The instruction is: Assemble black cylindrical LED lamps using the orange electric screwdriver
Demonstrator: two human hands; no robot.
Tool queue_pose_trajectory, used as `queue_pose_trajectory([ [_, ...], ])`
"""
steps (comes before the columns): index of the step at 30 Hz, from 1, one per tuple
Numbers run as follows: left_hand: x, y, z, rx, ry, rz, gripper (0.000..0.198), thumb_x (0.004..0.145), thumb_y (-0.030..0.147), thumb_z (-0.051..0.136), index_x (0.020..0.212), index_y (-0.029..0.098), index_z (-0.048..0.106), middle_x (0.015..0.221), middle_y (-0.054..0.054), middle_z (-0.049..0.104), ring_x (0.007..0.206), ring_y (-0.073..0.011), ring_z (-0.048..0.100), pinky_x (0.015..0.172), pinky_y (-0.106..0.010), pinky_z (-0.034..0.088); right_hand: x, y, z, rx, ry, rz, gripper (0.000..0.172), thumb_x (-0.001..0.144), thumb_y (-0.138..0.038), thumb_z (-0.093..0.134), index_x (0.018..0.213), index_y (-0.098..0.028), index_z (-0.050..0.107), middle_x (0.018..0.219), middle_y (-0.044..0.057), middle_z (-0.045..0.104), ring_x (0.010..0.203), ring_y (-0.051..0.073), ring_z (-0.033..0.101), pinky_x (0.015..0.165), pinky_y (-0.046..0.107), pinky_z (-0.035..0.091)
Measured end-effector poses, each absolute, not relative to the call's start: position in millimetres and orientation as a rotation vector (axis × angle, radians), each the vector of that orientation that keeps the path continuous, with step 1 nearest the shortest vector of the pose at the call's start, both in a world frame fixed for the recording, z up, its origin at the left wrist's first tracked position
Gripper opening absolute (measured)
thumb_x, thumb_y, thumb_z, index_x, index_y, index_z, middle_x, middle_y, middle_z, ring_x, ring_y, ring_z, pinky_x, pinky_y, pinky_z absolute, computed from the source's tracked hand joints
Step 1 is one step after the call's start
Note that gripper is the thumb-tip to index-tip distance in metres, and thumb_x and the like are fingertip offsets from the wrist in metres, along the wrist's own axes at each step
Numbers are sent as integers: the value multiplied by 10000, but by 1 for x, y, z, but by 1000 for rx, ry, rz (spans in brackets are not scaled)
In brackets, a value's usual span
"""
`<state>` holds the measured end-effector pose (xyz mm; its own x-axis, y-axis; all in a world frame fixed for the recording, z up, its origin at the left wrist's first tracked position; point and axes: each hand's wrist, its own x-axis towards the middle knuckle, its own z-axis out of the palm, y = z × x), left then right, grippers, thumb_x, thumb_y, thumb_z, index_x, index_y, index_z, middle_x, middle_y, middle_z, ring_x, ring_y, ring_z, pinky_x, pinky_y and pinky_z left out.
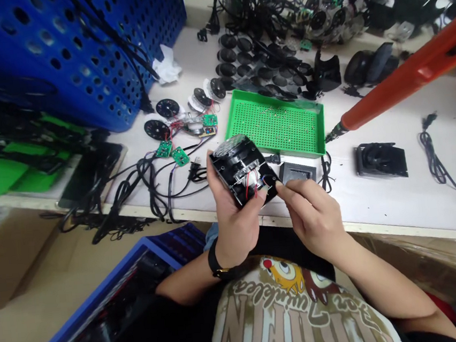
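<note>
My left hand point(234, 216) grips a black plastic housing point(238, 172) from below, holding it up over the table's front edge. Red wires point(253, 189) run through its open middle, and a clear domed piece sits on its far end. My right hand point(313, 219) reaches in from the right, its thumb and forefinger pinching a small round black part point(269, 182) at the housing's near corner. Much of that part is hidden by the fingertips.
A green perforated tray point(275, 123) lies just beyond my hands. A soldering iron with an orange handle point(412, 72) points in from the right. Green circuit boards point(178, 156), black power cords point(148, 181), and black discs point(241, 57) cover the white table point(417, 206). A blue perforated basket point(67, 57) stands far left.
</note>
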<state>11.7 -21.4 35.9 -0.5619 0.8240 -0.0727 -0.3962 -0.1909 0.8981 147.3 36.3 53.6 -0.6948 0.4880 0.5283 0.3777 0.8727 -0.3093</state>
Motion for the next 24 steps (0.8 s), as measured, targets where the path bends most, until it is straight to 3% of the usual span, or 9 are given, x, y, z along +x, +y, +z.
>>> queue_pose_trajectory([
  [6, 10, -20, 35, 517, 1147, 1829, 1118, 846, 337, 847, 1663, 487, 100, 1679, -19, 422, 1463, -266, 522, 1233, -441, 430, 152, 36, 53, -617, -2460, 181, 385, 979, -25, 511, 1323, -155, 625, 1041, 131, 751, 840, 222, 685, 702, 354, 598],
  [12, 10, -19, 34, 510, 1083, 1815, 1129, 832, 309, 849, 1672, 462, 110, 1683, -40, 417, 1481, -287, 505, 1243, -474, 418, 159, 43, 67, -675, -2367, 665, 216, 1000, -73, 584, 1139, -207, 680, 1003, 59, 711, 900, 162, 710, 762, 295, 611],
  [21, 24, -25, 37, 733, 1324, 1939, 1092, 905, 381, 797, 1685, 429, 35, 1729, -64, 285, 1576, -313, 377, 1299, -452, 332, 148, 27, 70, -888, -2127, 795, 159, 987, -93, 607, 1066, -211, 679, 972, 41, 702, 881, 155, 691, 742, 299, 590],
  [24, 23, -26, 39, 708, 1286, 1929, 1089, 914, 355, 789, 1682, 444, 22, 1696, -63, 345, 1538, -306, 431, 1278, -452, 367, 147, 30, 71, -870, -2118, 808, 156, 984, -89, 620, 1062, -211, 679, 962, 32, 695, 873, 144, 683, 725, 277, 580],
])
